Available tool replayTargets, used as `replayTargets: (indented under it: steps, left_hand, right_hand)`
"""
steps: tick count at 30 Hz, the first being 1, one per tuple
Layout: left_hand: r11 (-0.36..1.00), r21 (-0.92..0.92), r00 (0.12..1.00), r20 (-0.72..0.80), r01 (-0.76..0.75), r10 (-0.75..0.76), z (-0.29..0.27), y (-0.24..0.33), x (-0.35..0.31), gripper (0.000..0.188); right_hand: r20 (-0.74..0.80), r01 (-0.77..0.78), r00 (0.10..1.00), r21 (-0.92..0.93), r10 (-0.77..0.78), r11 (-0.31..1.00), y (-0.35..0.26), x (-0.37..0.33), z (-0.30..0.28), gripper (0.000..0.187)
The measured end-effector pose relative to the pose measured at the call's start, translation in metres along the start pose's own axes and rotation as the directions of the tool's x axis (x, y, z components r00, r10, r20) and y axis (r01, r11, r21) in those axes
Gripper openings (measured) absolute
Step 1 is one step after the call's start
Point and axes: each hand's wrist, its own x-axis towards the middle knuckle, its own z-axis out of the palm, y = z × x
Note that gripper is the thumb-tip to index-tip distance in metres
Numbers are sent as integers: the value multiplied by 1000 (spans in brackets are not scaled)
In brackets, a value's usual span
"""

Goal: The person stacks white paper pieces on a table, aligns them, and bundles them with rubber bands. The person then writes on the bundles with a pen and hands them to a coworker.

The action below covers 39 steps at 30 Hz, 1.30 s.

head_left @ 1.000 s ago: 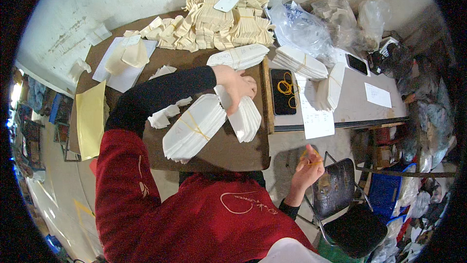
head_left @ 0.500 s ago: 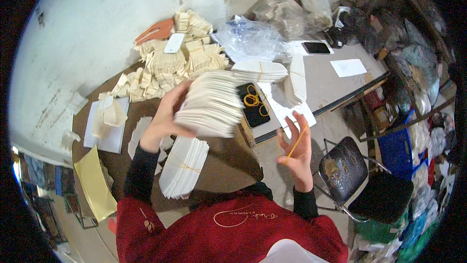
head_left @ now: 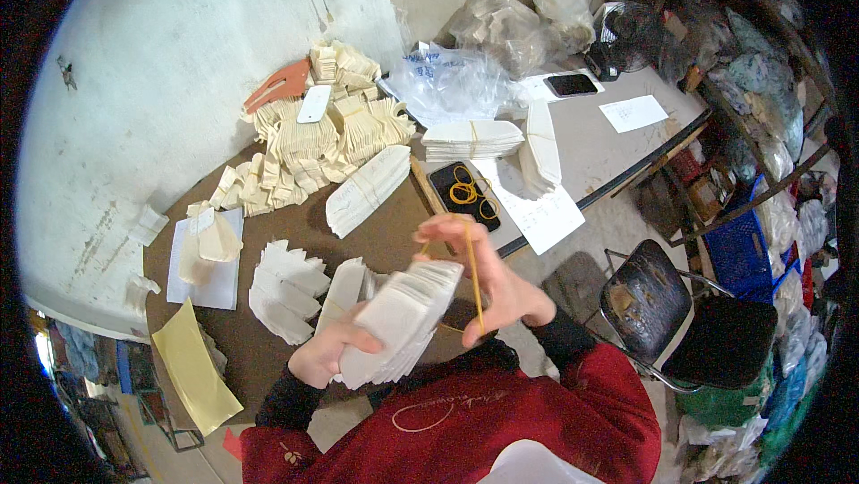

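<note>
My left hand (head_left: 329, 354) grips a stack of thin white cut pieces (head_left: 398, 321), tilted in front of my body. Whether they are paper or cloth I cannot tell. Around the spread fingers of my right hand (head_left: 501, 283) a yellow rubber band (head_left: 474, 274) is stretched, beside the upper end of the stack. Partly hidden behind the held stack is another white bundle (head_left: 342, 292) on the brown table. Further off lies a separate white bundle (head_left: 369, 191), and to the left a fanned pile of white pieces (head_left: 288, 292).
Cream-coloured bundles (head_left: 309, 140) are heaped by the wall, with an orange piece (head_left: 279, 86) on top. Loose rubber bands (head_left: 465, 191) lie on a black tray. Banded white stacks (head_left: 472, 140), a phone (head_left: 571, 84) and plastic bags (head_left: 456, 81) sit farther back. A chair (head_left: 649, 301) stands right.
My left hand has brought the stack down toward my body. My right hand has moved left to it, the rubber band still on its fingers. A white bundle behind has come into sight.
</note>
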Motion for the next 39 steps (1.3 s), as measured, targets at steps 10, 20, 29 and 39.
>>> replayTargets:
  steps: [10,20,29,39]
  left_hand:
    - [763,623,981,31,-170,193,14,-8,36,92]
    - [974,23,919,-326,-226,221,13,15,55,63]
    - [112,874,339,63,-473,939,54,11,53,88]
    - [-634,720,648,631,-283,427,28,19,40,75]
  right_hand:
    - [485,239,874,-466,20,852,-73,-1,5,45]
    - [-86,409,908,-39,-411,912,-73,-38,10,24]
    - [-810,329,523,478,264,814,-5,-31,32,91]
    - [-520,-366,833,-262,189,893,-5,-53,17,79]
